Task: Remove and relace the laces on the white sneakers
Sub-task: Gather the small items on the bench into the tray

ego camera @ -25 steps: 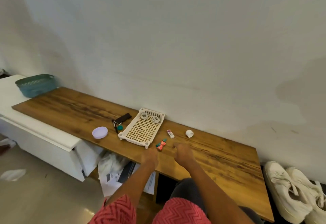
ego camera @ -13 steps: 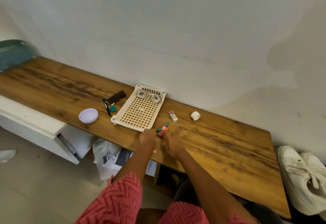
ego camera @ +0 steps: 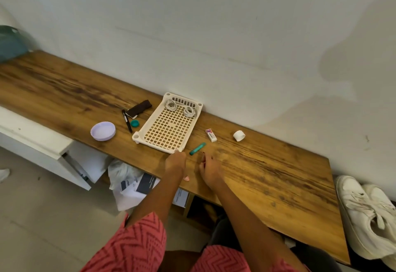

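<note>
Small eraser (ego camera: 211,135) on the desk (ego camera: 278,177) bore printed lettering, poss. a brand, too blurred to read.

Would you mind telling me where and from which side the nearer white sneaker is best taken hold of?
Probably grip the nearer white sneaker at its heel collar, near the bottom right of the view, coming from above. It stands upright beyond the table's right end, beside its pair, leaving the laces free.

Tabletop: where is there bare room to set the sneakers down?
Bare wood runs from the white cap to the table's right end, and left of the lilac lid. It is crowded around the tray.
</note>
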Tool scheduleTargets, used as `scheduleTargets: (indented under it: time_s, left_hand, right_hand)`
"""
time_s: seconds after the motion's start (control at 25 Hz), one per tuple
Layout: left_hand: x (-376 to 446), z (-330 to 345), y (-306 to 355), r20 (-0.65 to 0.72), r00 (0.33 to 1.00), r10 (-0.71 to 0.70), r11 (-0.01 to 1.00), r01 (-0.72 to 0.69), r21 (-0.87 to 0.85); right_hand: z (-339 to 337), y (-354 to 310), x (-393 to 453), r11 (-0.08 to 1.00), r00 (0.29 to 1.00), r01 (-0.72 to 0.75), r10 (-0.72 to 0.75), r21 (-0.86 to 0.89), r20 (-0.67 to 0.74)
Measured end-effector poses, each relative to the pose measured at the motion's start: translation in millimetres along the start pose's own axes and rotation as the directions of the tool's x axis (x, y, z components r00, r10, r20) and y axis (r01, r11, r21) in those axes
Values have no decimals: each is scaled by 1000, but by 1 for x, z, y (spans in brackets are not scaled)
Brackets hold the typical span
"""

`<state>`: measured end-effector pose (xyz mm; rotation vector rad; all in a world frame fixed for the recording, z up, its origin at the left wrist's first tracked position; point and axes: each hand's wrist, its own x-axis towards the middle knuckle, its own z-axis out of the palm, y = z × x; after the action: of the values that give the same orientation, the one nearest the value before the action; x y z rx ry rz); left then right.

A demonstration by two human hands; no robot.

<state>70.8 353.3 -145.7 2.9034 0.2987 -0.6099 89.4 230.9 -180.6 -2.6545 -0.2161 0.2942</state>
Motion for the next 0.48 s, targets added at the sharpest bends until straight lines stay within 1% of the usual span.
scheduleTargets:
  time_s: [0.08,0.16,0.24,0.32,0.4,0.44,0.48]
  left_hand:
    - [0,-1,0,-11,1000,1,1000,-1,-11]
    - [1,-3,0,-18,1000,1,1000,-1,-9]
    - [1,-3,-1,-13,1000,11,1000,-11,-12]
    - [1,-3,-1,-3,1000,14,1000,-14,-20]
    - [3,-4,-2,-8,1000,24,1000,-24,-10]
    - [3,-4,-3,-6,1000,31,999,-31,-11]
    - [3,-3,-3,2,999,36,999,-36,-20]
  right_hand:
    - [-3,0,4,990,996,-63,70,123,-50]
    - [-9,-1,5,969,989,-92,115,228,-91]
    - [-14,-2,11,965,989,-77,106,250,-105]
    - [-18,-7,19,973,991,-10,41,229,-131]
    - [-19,-18,31,966,982,112,-72,233,-174]
    - [-19,-26,38,958,976,174,-137,229,-170]
    - [-18,-33,45,951,972,218,-192,221,-137]
